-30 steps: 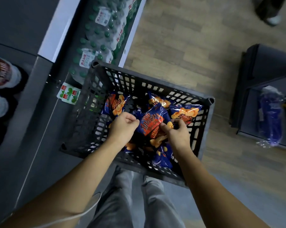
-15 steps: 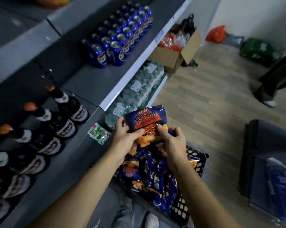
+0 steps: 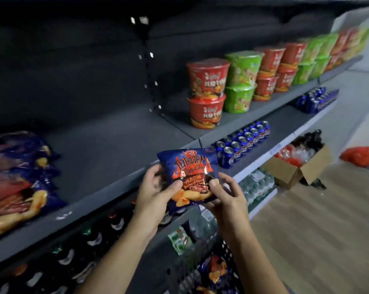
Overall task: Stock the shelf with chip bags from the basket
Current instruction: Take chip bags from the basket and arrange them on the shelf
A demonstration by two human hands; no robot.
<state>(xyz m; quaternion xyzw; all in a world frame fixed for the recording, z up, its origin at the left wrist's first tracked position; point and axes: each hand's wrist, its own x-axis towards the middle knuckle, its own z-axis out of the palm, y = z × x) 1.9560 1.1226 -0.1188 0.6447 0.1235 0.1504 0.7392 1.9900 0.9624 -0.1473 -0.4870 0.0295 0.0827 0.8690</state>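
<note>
A blue and orange chip bag [image 3: 188,172] is held upright in front of the grey shelf [image 3: 107,149], just off its front edge. My left hand [image 3: 156,194] grips the bag's left side and my right hand [image 3: 226,194] grips its right side, thumbs on the front. Several matching chip bags [image 3: 18,183] lie stacked on the same shelf at the far left. The black basket [image 3: 200,270] sits low at the bottom centre with more chip bags [image 3: 215,270] in it, partly hidden by my arms.
Red and green noodle cups [image 3: 209,94] stand stacked on the shelf to the right. Blue cans [image 3: 240,143] fill the shelf below, dark bottles [image 3: 90,238] sit lower left. An open cardboard box [image 3: 300,166] and a red bag [image 3: 359,155] lie on the wooden floor.
Both hands lifted one chip bag out of the basket and up to shelf height. The view swung from looking down into the basket to facing the shelf.
</note>
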